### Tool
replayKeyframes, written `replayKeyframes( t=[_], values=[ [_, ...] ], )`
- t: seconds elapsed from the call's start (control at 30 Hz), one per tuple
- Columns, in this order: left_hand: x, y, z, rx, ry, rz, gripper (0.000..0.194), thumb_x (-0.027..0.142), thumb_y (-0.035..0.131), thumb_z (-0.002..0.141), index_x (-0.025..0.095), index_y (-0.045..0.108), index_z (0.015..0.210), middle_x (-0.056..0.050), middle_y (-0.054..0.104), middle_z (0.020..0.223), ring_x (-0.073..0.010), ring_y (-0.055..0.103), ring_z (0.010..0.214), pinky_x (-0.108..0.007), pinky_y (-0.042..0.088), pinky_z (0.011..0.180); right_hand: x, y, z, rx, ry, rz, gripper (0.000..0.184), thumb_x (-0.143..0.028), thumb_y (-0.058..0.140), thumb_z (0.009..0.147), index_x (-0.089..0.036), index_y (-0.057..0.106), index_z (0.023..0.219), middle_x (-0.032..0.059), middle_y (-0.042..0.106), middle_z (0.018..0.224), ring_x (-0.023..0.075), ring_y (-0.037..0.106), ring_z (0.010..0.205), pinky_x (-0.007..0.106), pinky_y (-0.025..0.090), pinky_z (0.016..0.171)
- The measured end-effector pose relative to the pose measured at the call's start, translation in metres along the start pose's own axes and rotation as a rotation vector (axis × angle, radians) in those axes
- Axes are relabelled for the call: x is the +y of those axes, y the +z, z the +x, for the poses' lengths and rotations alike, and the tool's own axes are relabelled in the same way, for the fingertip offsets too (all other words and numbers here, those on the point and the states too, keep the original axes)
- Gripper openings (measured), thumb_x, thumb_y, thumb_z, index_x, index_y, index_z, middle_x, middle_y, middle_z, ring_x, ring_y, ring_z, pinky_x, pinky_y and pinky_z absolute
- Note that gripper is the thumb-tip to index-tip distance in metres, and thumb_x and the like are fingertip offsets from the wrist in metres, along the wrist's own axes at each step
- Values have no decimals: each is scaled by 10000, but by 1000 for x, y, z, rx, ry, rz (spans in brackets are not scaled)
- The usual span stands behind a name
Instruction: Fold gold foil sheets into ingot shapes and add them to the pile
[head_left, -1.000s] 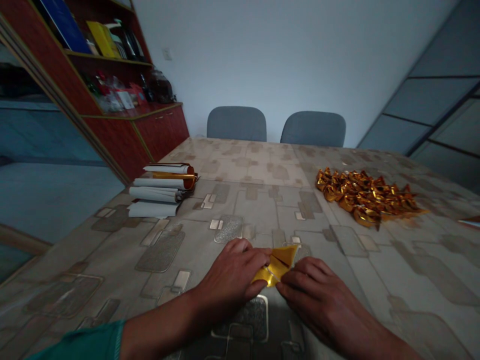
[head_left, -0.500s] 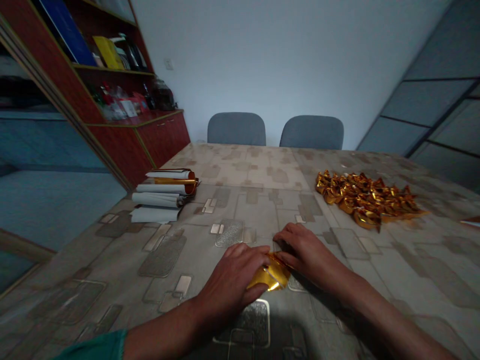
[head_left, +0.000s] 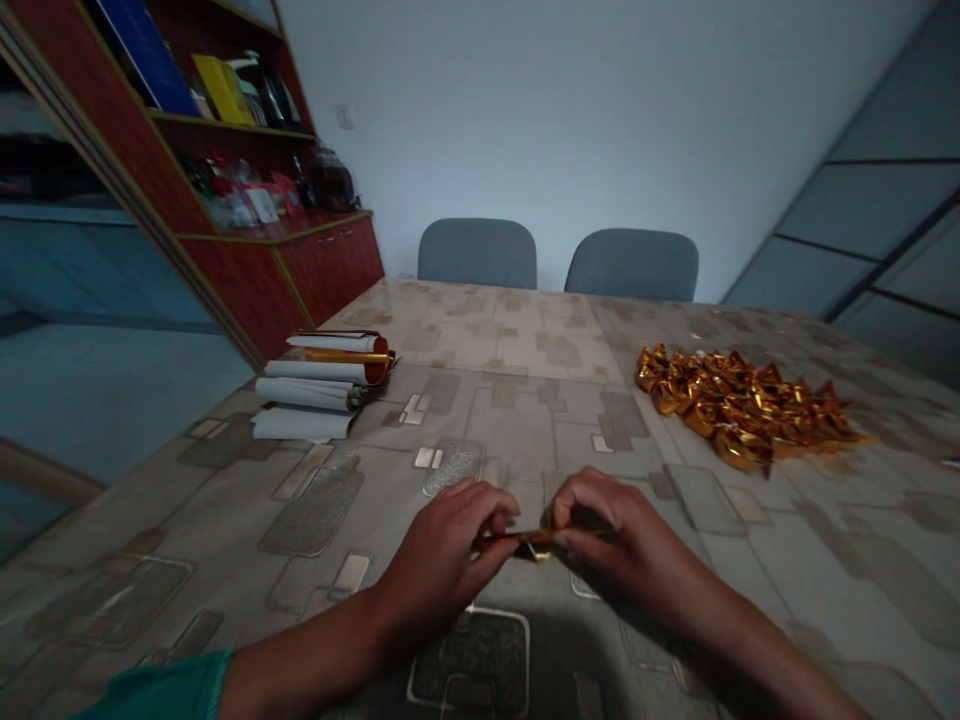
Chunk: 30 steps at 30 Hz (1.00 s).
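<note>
Both of my hands pinch one folded piece of gold foil paper [head_left: 529,543] just above the patterned table [head_left: 225,520]. My left hand [head_left: 442,555] grips its left end with curled fingers. My right hand [head_left: 615,535] grips the right end the same way. The paper is seen edge-on as a thin strip between my fingertips, mostly hidden by them. A pile of finished gold folded pieces [head_left: 742,405] lies to the far right. Rolled sheets of gold-and-white paper [head_left: 322,385] are stacked at the far left.
Two grey chairs [head_left: 555,255] stand at the table's far edge. A red-brown cabinet with shelves of bottles and books [head_left: 247,150] is on the left by the wall. A dark panelled wall runs along the right.
The gold paper went from flat and pressed on the table to lifted and folded thin between both hands. My right hand moved from below the paper to its right end.
</note>
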<state>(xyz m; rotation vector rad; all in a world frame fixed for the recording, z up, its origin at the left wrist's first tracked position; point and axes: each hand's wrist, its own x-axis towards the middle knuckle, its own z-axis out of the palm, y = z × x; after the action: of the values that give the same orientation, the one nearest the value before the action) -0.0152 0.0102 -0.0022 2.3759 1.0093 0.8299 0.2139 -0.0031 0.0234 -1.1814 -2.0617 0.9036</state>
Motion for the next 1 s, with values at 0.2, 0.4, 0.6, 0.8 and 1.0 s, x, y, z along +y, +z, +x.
replayKeyframes(
  t=[0.2,0.4,0.6,0.8,1.0],
  values=[
    [0,-6,2,226,284,-29,169,27,547,882,182,560,818,-13,598,758,-152,545,717,-260,417,660,-12,1,-3,102,-300,-339,162,-170,533,997,-205,552,840,9,595,832,190,515,813,324,336,756],
    [-1,-7,0,218,377,69,158,18,559,879,173,578,850,-36,657,819,-159,540,725,-281,414,678,-11,6,-6,102,-393,-520,319,-239,361,1080,-186,579,854,25,570,789,187,463,742,322,295,684],
    [-2,-4,0,151,386,213,207,105,489,965,176,583,796,-25,685,800,-163,478,672,-297,347,620,-7,9,-5,22,-411,-630,357,-270,349,1089,-181,589,840,27,592,804,192,469,766,343,284,702],
    [-9,4,0,29,332,272,305,186,410,1027,187,607,795,-21,683,794,-179,506,706,-312,349,650,-6,10,-5,-176,-352,-565,221,-250,481,1053,-187,618,892,16,640,839,189,512,817,342,326,768],
    [-9,1,-2,-144,304,289,255,124,435,981,198,654,876,-24,696,874,-189,560,773,-306,390,694,-9,4,-3,-284,-218,-376,148,-301,546,1032,-236,678,1033,3,692,953,172,580,881,322,380,820]
  ],
)
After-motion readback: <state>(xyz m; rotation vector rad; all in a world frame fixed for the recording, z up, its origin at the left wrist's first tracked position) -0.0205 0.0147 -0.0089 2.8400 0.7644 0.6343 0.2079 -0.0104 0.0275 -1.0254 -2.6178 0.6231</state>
